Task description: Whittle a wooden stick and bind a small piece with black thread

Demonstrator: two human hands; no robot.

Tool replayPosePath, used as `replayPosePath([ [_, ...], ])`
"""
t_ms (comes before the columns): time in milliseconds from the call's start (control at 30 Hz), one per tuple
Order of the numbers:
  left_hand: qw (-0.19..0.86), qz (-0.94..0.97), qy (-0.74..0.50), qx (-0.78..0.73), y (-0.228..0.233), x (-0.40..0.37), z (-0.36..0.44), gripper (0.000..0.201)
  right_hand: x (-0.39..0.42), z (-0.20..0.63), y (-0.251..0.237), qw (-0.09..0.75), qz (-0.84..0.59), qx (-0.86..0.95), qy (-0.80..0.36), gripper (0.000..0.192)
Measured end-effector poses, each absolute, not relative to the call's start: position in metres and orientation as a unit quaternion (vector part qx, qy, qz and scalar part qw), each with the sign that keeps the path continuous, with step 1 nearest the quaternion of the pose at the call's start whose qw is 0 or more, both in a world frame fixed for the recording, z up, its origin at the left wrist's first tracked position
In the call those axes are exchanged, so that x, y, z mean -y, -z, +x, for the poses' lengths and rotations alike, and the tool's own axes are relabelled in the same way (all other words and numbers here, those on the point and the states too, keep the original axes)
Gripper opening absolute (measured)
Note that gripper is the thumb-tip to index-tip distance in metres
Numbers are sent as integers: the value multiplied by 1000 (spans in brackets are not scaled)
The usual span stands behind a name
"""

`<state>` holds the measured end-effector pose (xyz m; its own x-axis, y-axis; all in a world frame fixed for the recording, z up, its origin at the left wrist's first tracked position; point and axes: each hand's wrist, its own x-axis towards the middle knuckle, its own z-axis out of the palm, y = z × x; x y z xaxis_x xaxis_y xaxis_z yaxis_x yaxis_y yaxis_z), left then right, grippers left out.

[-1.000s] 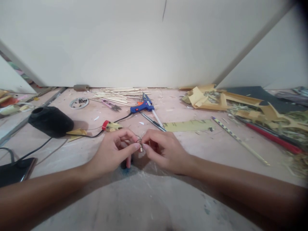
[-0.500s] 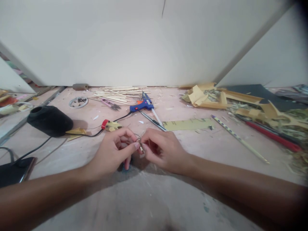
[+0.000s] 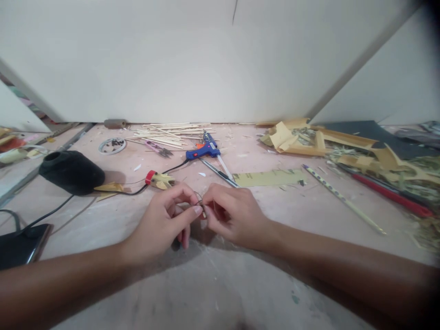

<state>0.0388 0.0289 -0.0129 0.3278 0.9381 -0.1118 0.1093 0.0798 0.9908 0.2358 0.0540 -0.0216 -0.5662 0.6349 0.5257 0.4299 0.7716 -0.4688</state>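
Centrally, just above the floor, we bring our left hand [image 3: 164,223] and right hand [image 3: 231,215] together fingertip to fingertip. Both are pinched narrow around one small workpiece: a thin dark wire loop [image 3: 198,199] with a tiny pale piece [image 3: 203,213] at its lower end. We cannot tell what that piece is; it is too small. The left thumb and forefinger appear to steady it, while the right fingers close on it from the other side, a two-sided grip that suits an item too fine for one hand. Our remaining fingers are curled clear of the pinch, so the workpiece stays in view.

Just beyond the left hand lies a small yellow part with a red end [image 3: 157,179], with a black cord [image 3: 175,167] running past it to the blue hot glue gun [image 3: 203,150], laid on its side well apart from our fingers. A dark pen-like tool [image 3: 218,173] lies beside the gun, and a strip of olive sandpaper [image 3: 270,178] just right of that.

Farther back, against the wall, we see a pile of wooden sticks [image 3: 168,134], small snips with pink handles [image 3: 157,148] and a round lid holding dark bits [image 3: 112,145]. At left rest a black cone-shaped object [image 3: 70,171] and a phone [image 3: 20,245]. At right lie a patterned pencil [image 3: 340,197], a red rod [image 3: 392,195] and cardboard offcuts [image 3: 292,137].
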Motion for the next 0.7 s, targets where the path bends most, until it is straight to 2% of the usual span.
replayPosePath([
  [200, 578, 562, -352, -475, 11, -23, 43, 9, -53, 233, 25, 369, -308, 871, -100, 4],
  [700, 584, 564, -369, -453, 11, -24, 44, 12, -54, 237, 26, 394, -322, 843, -172, 3],
])
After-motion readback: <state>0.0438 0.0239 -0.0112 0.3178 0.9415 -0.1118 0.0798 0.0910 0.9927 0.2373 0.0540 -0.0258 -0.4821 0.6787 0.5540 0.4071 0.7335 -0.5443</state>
